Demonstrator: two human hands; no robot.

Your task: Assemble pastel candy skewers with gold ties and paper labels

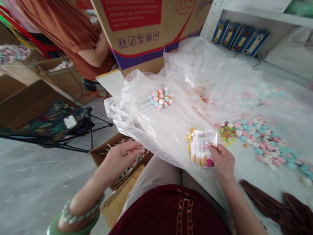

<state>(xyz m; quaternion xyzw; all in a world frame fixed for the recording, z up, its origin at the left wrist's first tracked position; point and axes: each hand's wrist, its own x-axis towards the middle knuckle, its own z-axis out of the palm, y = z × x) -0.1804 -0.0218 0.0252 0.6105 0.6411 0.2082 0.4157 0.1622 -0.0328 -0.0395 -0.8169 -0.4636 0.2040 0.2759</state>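
Note:
My right hand [223,160] is at the edge of a small stack of clear printed plastic bags [203,147], its thumb and fingers pinching the top bag near a thin pale strip. Gold twist ties [189,137] lie along the left side of that stack. Over an open carton [132,168] of candy sticks hovers my left hand [124,158], fingers drawn together; whether anything is between them is hidden. Farther up the plastic-covered table, skewers of pink, blue and white candies [161,98] lie side by side, their white sticks pointing left.
Loose pastel candies [269,143] spread across the right of the table, partly under clear plastic sheeting [195,62]. A large printed carton [146,36] stands behind. At left are a folding chair [56,120] and a person in a brown top [61,29]. Dark cloth [281,212] lies lower right.

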